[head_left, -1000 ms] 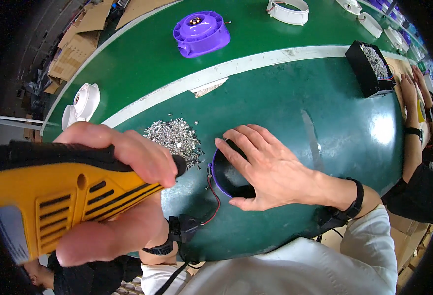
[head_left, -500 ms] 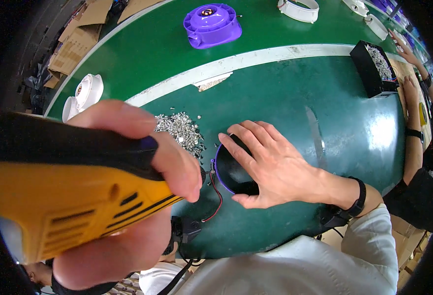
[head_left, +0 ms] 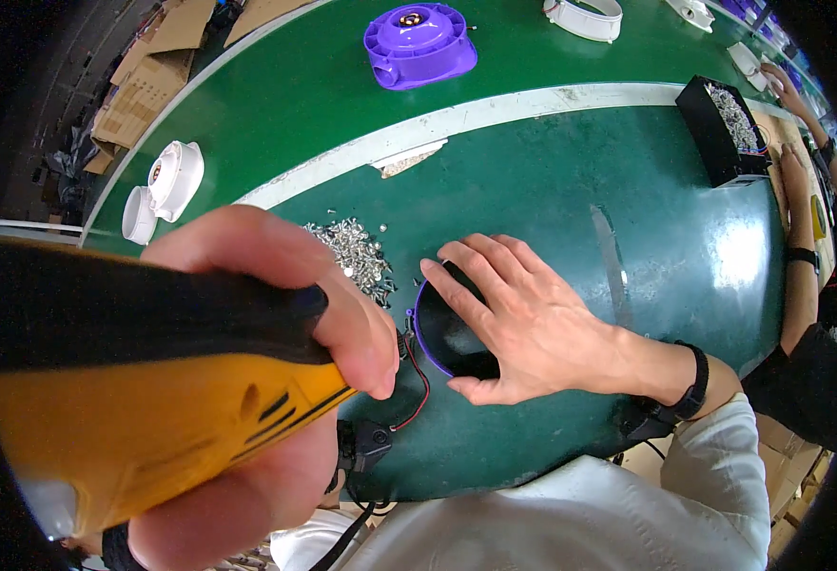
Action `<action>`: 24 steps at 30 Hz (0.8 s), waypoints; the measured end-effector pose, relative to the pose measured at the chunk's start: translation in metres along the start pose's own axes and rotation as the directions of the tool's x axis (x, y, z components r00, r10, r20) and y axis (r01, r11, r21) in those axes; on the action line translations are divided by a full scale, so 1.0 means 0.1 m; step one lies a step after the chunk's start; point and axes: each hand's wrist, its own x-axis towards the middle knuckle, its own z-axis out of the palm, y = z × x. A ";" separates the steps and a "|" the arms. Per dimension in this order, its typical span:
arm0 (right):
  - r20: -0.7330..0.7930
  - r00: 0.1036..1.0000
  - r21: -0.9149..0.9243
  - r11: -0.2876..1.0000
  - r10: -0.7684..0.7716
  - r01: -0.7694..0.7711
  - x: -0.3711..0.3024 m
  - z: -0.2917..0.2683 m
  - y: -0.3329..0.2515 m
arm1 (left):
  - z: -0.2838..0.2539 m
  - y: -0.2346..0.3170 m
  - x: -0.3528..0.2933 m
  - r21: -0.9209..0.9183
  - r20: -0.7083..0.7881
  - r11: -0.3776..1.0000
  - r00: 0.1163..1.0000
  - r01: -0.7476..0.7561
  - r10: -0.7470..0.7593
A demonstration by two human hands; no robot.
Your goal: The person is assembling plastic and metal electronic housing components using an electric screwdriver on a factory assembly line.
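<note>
My left hand (head_left: 276, 266) is wrapped around a yellow and black electric screwdriver (head_left: 152, 419), which looms large at the left. Its front end points at the edge of a round black part with a purple rim (head_left: 452, 328); the tip itself is hidden behind my fingers. Spread over that part, my right hand (head_left: 533, 324) grips it against the table, thumb at the near side and fingertips at the far side. A red and black wire (head_left: 425, 390) curves away from the rim. Loose silver screws (head_left: 357, 255) lie heaped just beyond the screwdriver's front.
Beyond a white strip runs a green belt (head_left: 276, 114), bearing a purple fan housing (head_left: 420, 48) and white housings (head_left: 176, 181). A black box of screws (head_left: 723, 133) stands at the far right, beside another person's arms (head_left: 797, 209). Cardboard boxes (head_left: 147, 95) are at far left.
The housings on the belt have shifted slightly rightward. My left hand and the screwdriver have moved a little right and down. My right hand stays put. The other person's far hand now touches a white part.
</note>
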 end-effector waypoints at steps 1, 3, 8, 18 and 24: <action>0.000 1.000 -0.002 1.000 0.000 0.000 0.00 0.00 0.00 | 0.04 -0.03 -0.01 -0.011 -0.049 0.999 0.998 -0.036 0.036; -0.003 1.000 0.002 1.000 -0.004 0.004 0.00 0.01 0.00 | 0.07 -0.06 -0.04 -0.016 -0.100 0.997 0.993 -0.071 0.069; -0.015 1.000 0.006 1.000 -0.017 0.017 0.01 -0.01 -0.02 | 0.07 -0.12 -0.06 -0.103 -0.250 0.988 0.964 -0.115 0.086; -0.005 1.000 0.004 1.000 -0.023 0.023 0.02 0.00 -0.02 | 0.09 -0.05 -0.08 -0.107 -0.277 0.990 0.959 -0.089 0.056; -0.006 1.000 -0.002 1.000 -0.009 0.009 -0.01 0.03 0.01 | 0.07 -0.06 -0.10 -0.058 -0.161 0.998 0.986 -0.039 0.029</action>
